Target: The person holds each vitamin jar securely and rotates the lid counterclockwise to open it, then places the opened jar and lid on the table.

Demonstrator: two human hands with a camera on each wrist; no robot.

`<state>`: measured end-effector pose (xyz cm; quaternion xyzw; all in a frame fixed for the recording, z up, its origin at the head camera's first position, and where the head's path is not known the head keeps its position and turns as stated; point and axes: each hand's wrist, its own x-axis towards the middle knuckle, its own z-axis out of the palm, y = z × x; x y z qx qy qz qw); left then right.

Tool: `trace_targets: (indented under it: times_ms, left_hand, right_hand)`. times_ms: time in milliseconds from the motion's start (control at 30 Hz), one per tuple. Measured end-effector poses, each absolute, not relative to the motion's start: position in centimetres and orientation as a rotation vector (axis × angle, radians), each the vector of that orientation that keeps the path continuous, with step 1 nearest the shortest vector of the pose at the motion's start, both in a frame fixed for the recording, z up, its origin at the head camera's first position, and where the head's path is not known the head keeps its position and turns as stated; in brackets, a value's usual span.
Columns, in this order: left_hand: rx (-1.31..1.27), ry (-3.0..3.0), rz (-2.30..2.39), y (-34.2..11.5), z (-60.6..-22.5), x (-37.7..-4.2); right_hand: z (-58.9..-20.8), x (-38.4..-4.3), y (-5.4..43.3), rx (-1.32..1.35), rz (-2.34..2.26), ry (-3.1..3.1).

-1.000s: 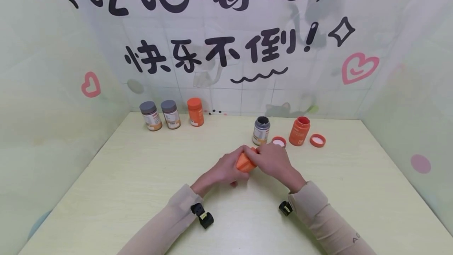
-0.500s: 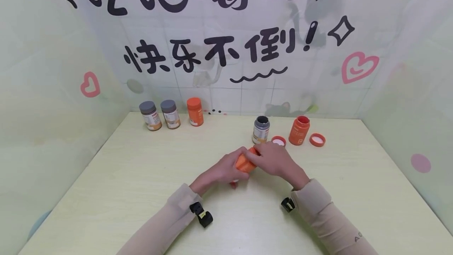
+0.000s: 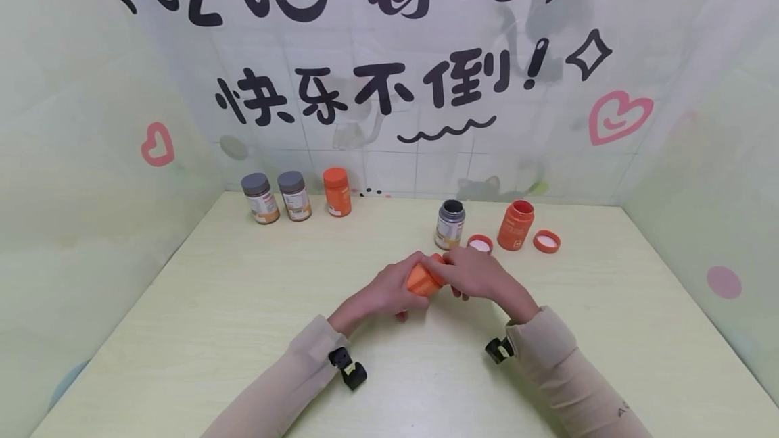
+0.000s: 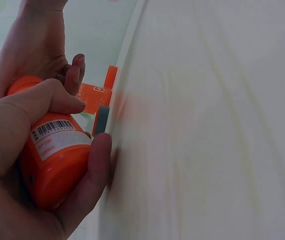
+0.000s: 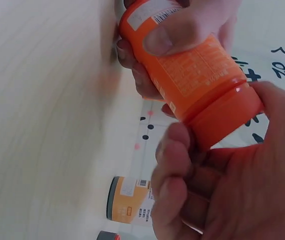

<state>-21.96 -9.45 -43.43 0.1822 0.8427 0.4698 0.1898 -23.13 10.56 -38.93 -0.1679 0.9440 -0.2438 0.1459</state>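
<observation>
An orange bottle with a ridged screw cap is held tilted just above the table, between both hands. My left hand grips its body, thumb across the side near the barcode label. At the other end my right hand pinches the cap between thumb and curled fingers. The cap sits on the bottle in the right wrist view. Just beyond the hands stand an uncapped grey bottle and an uncapped red-orange bottle.
Two red-rimmed caps lie inner side up, one cap behind my right hand, another cap farther right. At the back left stand two grey-capped bottles and a capped orange bottle. A printed curtain backs the table.
My right hand has turned and shifted slightly right at the cap, and its fingers now show below it. The left hand and the bottle stay nearly in place.
</observation>
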Motion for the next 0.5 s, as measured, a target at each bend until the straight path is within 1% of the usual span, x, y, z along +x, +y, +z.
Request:
trace_targets:
  times_ms: [500]
  left_hand:
    - [0.555, 2.377, 1.308, -9.52, -43.5, -22.04]
  right_hand:
    - [-38.65, -23.59, 11.29, -0.609, -0.931, 2.561]
